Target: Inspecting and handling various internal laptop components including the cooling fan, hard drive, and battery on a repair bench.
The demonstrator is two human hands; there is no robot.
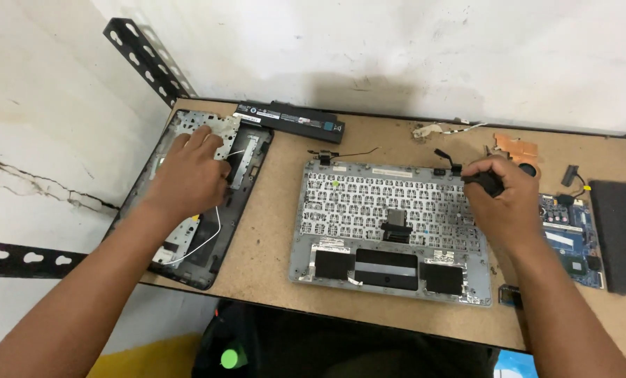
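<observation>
Head view. Laptop is largely taken apart, by the look of it. The grey palmrest with keyboard underside [390, 231] lies face down near the front edge of the workbench [278, 259], mid-bench, stripped of its board. The blue motherboard [568, 238] sits apart toward the right edge, beside a dark foam pad [621, 234]. Copper heatsink [516, 148] and loose cables lie near the back edge; the long black battery [290, 120] rests at the back left. The dark bottom case [201, 203] occupies the left corner, a white wire still trailing across it, so some parts appear left to pull.

Left hand [187, 175]: fingers spread flat, pressing on a metal plate at the case's far end; grasping nothing that I can see.

Right hand [505, 199]: closed around a small black tool handle [486, 180], over the palmrest's back right corner; tip hidden.
</observation>
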